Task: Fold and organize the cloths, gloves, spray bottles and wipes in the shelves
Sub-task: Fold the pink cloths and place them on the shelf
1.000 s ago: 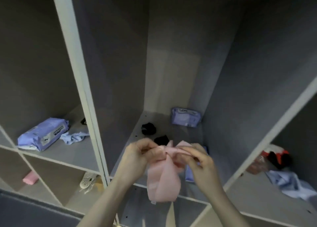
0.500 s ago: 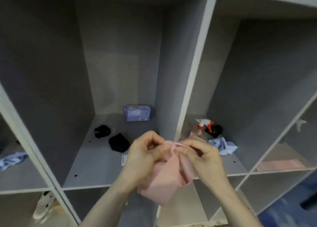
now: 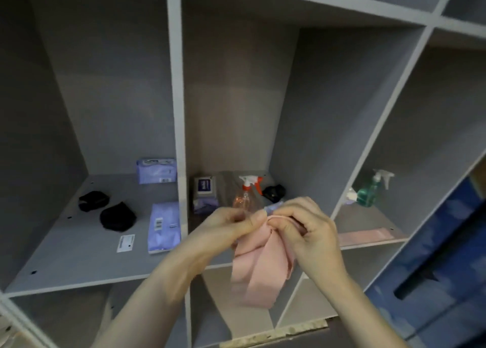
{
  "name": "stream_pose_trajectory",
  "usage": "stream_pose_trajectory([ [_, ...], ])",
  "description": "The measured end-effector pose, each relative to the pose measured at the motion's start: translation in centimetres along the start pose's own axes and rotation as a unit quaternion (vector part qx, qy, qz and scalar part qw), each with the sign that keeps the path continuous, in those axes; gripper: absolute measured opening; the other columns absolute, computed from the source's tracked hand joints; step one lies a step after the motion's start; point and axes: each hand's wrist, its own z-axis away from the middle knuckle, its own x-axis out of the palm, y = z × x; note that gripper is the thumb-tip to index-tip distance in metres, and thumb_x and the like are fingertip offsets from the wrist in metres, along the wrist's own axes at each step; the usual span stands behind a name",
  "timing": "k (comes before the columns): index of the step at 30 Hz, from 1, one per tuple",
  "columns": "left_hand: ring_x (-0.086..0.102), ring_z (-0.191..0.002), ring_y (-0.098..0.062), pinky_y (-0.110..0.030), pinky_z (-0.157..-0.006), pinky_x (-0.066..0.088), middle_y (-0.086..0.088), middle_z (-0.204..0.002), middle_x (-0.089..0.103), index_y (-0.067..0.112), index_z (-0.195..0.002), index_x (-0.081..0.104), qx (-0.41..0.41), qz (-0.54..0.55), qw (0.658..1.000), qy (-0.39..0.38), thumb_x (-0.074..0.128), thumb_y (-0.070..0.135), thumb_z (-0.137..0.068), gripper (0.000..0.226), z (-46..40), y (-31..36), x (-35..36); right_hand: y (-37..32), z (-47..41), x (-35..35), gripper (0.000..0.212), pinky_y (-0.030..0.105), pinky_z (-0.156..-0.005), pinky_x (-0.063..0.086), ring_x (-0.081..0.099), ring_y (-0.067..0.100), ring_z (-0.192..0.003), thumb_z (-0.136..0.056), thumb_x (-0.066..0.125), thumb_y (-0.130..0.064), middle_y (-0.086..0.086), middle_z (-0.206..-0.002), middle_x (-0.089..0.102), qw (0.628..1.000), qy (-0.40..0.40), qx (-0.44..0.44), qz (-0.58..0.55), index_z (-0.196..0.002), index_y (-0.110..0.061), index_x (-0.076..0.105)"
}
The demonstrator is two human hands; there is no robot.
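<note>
My left hand (image 3: 231, 226) and my right hand (image 3: 307, 226) both pinch the top edge of a pink cloth (image 3: 260, 271), which hangs folded below them in front of the grey shelves. In the left compartment lie two black gloves (image 3: 117, 217) and two purple wipes packs (image 3: 164, 226). In the middle compartment, behind my hands, stand a wipes pack (image 3: 205, 190), a red-and-white spray bottle (image 3: 247, 190) and a black glove (image 3: 273, 192). The right compartment holds a green spray bottle (image 3: 370, 190) and a flat folded pink cloth (image 3: 365, 234).
White shelf dividers (image 3: 178, 137) rise between the compartments. A white label (image 3: 125, 243) lies on the left shelf board. Lower compartments open below the shelf edge. A blue object (image 3: 434, 269) fills the lower right.
The view has swung right, bringing the middle and right compartments into sight. Both hands have kept hold of the pink cloth at its top edge.
</note>
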Motion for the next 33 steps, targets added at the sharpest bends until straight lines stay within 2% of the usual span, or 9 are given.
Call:
stream_pose_trajectory([
  [2,0.062,-0.081,-0.017,-0.03,-0.075,0.048,-0.005,-0.083,0.068,0.009,-0.085,0.07,-0.009,0.032,0.999,-0.014,0.07,0.036,-0.071,0.03,-0.9,0.2,1.8,1.6,0.6,-2.2,0.01,0.016,-0.083,0.042,0.057,0.006,-0.094,-0.085,0.062,-0.015,-0.011,-0.092,0.06,0.999,-0.015,-0.041,0.03,-0.082,-0.016,0.072],
  [6,0.059,-0.07,-0.014,-0.022,-0.065,0.048,-0.008,-0.077,0.065,0.006,-0.076,0.066,0.04,0.094,0.989,0.103,0.069,0.007,-0.08,0.006,-3.2,-0.2,5.5,5.2,1.9,-5.9,0.018,0.017,-0.088,0.043,0.057,0.006,-0.103,-0.089,0.06,-0.025,-0.008,-0.101,0.064,0.997,-0.041,-0.042,0.044,-0.094,-0.015,0.074],
  [9,0.057,-0.063,-0.016,-0.02,-0.054,0.049,-0.009,-0.069,0.062,0.007,-0.071,0.061,0.052,0.16,0.973,0.155,0.064,0.005,-0.085,0.015,-4.7,-0.5,8.4,7.1,2.5,-8.5,0.018,0.009,-0.085,0.04,0.057,-0.002,-0.097,-0.088,0.058,-0.03,-0.014,-0.095,0.065,0.999,-0.018,-0.01,0.047,-0.09,-0.019,0.072],
  [12,0.057,-0.07,-0.023,-0.026,-0.059,0.048,-0.014,-0.075,0.063,0.007,-0.073,0.061,0.062,0.207,0.956,0.2,0.06,0.009,-0.089,0.016,-6.3,-0.8,10.3,8.8,2.9,-11.2,0.016,0.008,-0.077,0.041,0.06,-0.002,-0.088,-0.083,0.056,-0.032,-0.017,-0.088,0.066,0.998,0.019,0.054,0.015,-0.085,-0.027,0.071],
  [16,0.063,-0.08,-0.025,-0.03,-0.063,0.053,-0.019,-0.094,0.067,-0.005,-0.106,0.06,0.057,0.353,0.915,0.186,0.06,0.018,-0.082,0.033,-7.8,-0.6,13.5,10.0,3.1,-13.5,0.022,0.014,-0.067,0.044,0.061,0.003,-0.077,-0.086,0.066,-0.007,-0.012,-0.079,0.068,0.988,0.061,0.131,-0.048,-0.078,-0.027,0.068],
  [19,0.065,-0.073,-0.02,-0.025,-0.058,0.056,-0.011,-0.084,0.069,0.002,-0.098,0.061,0.068,0.427,0.884,0.177,0.057,0.019,-0.081,0.024,-8.5,0.0,15.2,10.5,3.0,-14.8,0.026,0.008,-0.066,0.043,0.058,-0.003,-0.071,-0.088,0.06,0.003,-0.017,-0.073,0.068,0.968,0.092,0.191,-0.136,-0.077,-0.02,0.066],
  [24,0.057,-0.076,-0.021,-0.031,-0.065,0.05,-0.009,-0.083,0.068,0.006,-0.091,0.062,0.084,0.405,0.897,0.158,0.048,0.017,-0.096,0.018,-9.3,0.8,17.3,11.3,3.0,-15.9,0.017,0.008,-0.061,0.042,0.056,-0.002,-0.066,-0.092,0.055,-0.002,-0.014,-0.069,0.066,0.923,0.136,0.265,-0.242,-0.079,-0.011,0.062],
  [29,0.068,-0.082,-0.023,-0.029,-0.064,0.055,-0.016,-0.095,0.071,0.0,-0.1,0.062,0.107,0.317,0.937,0.101,0.049,0.002,-0.093,0.015,-10.2,1.7,19.1,11.7,3.0,-15.6,0.016,0.018,-0.073,0.045,0.058,0.007,-0.082,-0.085,0.065,-0.029,-0.004,-0.086,0.063,0.945,0.027,0.237,-0.226,-0.092,-0.016,0.059],
  [33,0.069,-0.071,-0.02,-0.027,-0.061,0.056,-0.014,-0.085,0.073,0.005,-0.095,0.061,0.101,0.32,0.937,0.093,0.053,-0.001,-0.089,0.012,-11.9,2.8,20.1,12.9,1.6,-15.9,0.02,0.015,-0.075,0.046,0.063,0.005,-0.086,-0.081,0.07,-0.028,-0.01,-0.092,0.068,0.956,0.056,0.235,-0.164,-0.1,-0.024,0.066],
])
